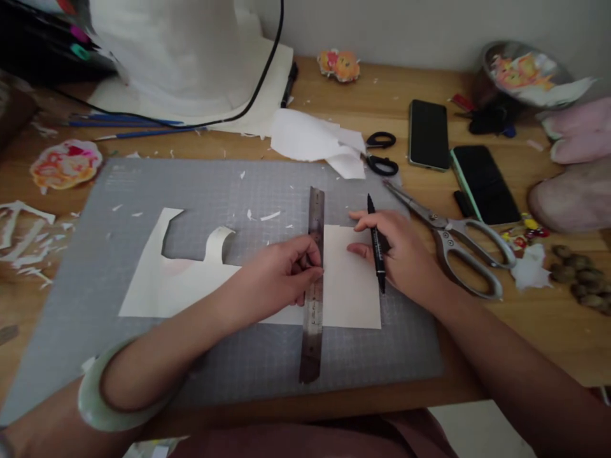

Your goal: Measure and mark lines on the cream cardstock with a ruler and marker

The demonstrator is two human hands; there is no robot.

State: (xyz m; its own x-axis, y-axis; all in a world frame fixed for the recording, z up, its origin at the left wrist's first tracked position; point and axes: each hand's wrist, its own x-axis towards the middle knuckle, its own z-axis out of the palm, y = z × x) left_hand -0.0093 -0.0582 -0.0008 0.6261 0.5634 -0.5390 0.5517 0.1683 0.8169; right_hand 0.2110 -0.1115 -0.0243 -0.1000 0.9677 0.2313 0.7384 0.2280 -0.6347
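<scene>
A cut sheet of white paper [353,280] lies on the grey cutting mat [229,362], its left part notched and one strip curling up. Across the sheet, nearly upright in the view, lies a metal ruler [313,318]. My left hand [281,273] rests over the ruler's middle, its fingers pinched together at the ruler's edge; what is between the fingertips is hidden. Above the sheet's right edge, my right hand [386,245] holds a black marker [376,245] against the fingers, with thumb and index finger apart.
Large grey-handled scissors [472,254], two phones [428,135] and black-handled scissors [382,152] lie right and behind. Crumpled white paper [315,140] sits behind the mat. Further off are a bowl [487,89], a black cable [267,70], a painted cutout [67,164] and paper scraps.
</scene>
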